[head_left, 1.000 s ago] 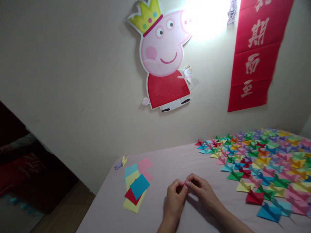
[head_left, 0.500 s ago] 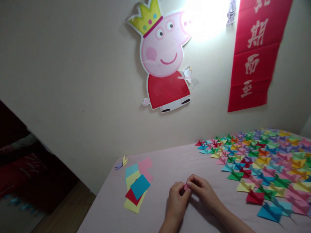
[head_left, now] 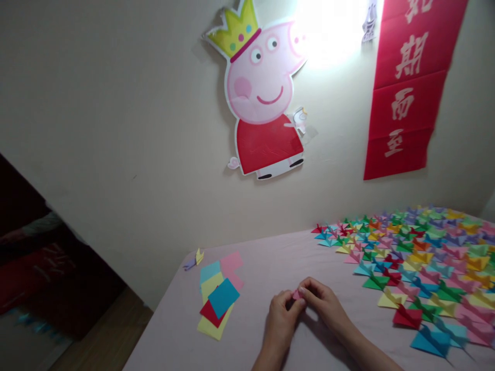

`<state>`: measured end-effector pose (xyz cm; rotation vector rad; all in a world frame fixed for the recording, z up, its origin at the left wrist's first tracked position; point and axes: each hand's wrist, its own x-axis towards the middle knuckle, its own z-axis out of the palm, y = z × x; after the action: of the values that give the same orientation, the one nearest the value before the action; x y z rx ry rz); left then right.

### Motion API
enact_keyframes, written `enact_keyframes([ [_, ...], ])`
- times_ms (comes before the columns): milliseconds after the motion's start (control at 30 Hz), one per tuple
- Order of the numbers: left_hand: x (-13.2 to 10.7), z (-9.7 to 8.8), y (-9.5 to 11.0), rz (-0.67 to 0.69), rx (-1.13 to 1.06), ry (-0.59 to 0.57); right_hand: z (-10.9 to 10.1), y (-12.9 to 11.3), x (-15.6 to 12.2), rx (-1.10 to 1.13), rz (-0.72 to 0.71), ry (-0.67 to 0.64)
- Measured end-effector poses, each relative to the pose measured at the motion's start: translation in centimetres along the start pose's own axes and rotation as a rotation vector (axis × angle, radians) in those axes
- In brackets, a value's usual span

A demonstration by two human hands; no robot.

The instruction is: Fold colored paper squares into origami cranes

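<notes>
A small folded piece of pink paper (head_left: 296, 294) is pinched between my two hands, just above the table. My left hand (head_left: 281, 315) grips it from the left with thumb and forefinger. From the right, my right hand (head_left: 324, 304) holds it with its fingertips. Most of the paper is hidden by the fingers, so its folded shape cannot be made out. To the left of my hands lie loose paper sheets, with a blue square (head_left: 224, 298) on top, a red one (head_left: 212, 314) under it, and yellow, light blue and pink ones around.
Rows of many-coloured folded paper cranes (head_left: 408, 286) cover the table's right side. Two small folded pieces, one yellow (head_left: 199, 256) and one purple (head_left: 189, 264), lie at the far left corner. The wall behind bears a cartoon pig cutout (head_left: 266, 144) and a red banner (head_left: 402, 123).
My hands stay almost in place, still pinching the pink paper. The whole view has shifted very slightly; the sheets and cranes lie as before.
</notes>
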<state>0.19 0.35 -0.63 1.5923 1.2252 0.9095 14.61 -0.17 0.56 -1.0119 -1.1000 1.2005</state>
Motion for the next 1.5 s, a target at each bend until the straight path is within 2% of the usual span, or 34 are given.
enact_keyframes([
  [167, 0.1, -0.3, 0.3, -0.007, -0.173, 0.029, -0.1, -0.2, 0.1, 0.042, -0.002, 0.026],
  [333, 0.4, -0.6, 0.0, -0.015, -0.206, 0.066, -0.2, 0.3, 0.2, 0.066, -0.062, 0.107],
  [533, 0.3, -0.6, -0.5, -0.017, -0.196, 0.052, -0.2, 0.2, 0.1, 0.06, -0.071, 0.045],
  [733, 0.4, -1.0, -0.6, 0.045, -0.208, -0.018, -0.3, -0.2, 0.1, 0.029, -0.029, 0.015],
  [833, 0.5, -1.3, -0.8, 0.065, -0.217, -0.028, -0.3, -0.1, 0.1, -0.006, -0.061, -0.018],
  [1067, 0.8, -1.5, -0.6, 0.09, -0.241, -0.023, 0.0, 0.0, -0.3, -0.261, -0.204, -0.042],
  [1333, 0.4, -1.2, 0.0, 0.11, -0.229, -0.053, 0.0, 0.0, -0.7, -0.588, -0.299, 0.07],
  [1500, 0.3, -0.9, -0.4, 0.105, -0.187, -0.033, -0.2, -1.3, -1.2, -0.853, -0.343, 0.052],
])
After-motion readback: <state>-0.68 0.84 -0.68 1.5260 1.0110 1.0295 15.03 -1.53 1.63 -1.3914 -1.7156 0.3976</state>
